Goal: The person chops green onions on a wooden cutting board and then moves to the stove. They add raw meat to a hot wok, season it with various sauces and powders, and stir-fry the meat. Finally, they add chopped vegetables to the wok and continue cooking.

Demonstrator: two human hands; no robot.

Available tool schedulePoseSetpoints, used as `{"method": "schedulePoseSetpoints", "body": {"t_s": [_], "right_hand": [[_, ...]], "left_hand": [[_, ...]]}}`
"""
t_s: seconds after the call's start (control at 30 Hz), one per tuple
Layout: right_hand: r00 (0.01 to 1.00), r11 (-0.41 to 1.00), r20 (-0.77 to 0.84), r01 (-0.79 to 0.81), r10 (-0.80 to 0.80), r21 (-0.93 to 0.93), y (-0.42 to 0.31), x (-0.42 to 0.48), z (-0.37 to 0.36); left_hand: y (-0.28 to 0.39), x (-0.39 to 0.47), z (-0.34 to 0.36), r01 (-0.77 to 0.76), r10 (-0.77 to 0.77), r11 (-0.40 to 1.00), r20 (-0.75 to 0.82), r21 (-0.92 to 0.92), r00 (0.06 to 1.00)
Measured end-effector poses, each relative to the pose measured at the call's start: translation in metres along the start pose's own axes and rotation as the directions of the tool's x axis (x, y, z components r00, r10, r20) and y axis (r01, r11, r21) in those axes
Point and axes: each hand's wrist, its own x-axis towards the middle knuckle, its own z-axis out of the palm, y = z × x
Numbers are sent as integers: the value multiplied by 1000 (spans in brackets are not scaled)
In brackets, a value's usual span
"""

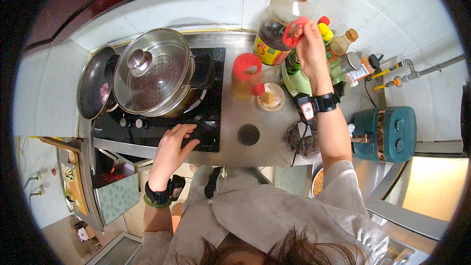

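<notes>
My right hand [311, 42] pinches a red plastic ring-shaped piece [293, 32] in front of a big plastic bottle [274, 25] of dark liquid with a brown cap. Below it, a red-topped container [246, 75] stands beside a small bowl [271, 96] with brown residue. Fingers apart and holding nothing, my left hand [176, 151] rests at the front edge of the black gas cooktop [158, 131], right of the knobs. Behind it sits a steel steamer pot [154, 77] with a glass lid, and a frying pan [94, 84] with some pink meat is at its left.
Seasoning bottles [340, 44] crowd a green holder [290, 81] at the back right. A dark round pad [248, 134] lies on the steel counter [235, 154]. A dark bagged item [300, 140] and a teal appliance [399, 134] stand to the right.
</notes>
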Motion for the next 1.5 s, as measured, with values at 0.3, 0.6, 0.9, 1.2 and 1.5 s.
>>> {"method": "schedulePoseSetpoints", "body": {"t_s": [0.3,0.6,0.9,1.2,1.5], "right_hand": [[917,918,235,364,-323,-157,-138,-46,61],[971,825,-91,138,-222,-548,-190,-200,129],[923,726,-142,-370,357,-580,-67,-324,226],[866,595,-85,-407,493,-693,6,-364,320],[928,614,19,-231,373,-755,55,-315,371]], "left_hand": [[3,4,-7,-105,105,994,38,-6,994],[-11,-5,-51,-379,372,910,-74,-169,925],[-12,-64,-108,-598,644,682,-41,-421,764],[-75,-131,-148,-692,778,604,103,-395,620],[-114,-180,-209,-444,359,875,-360,-191,861]]}}
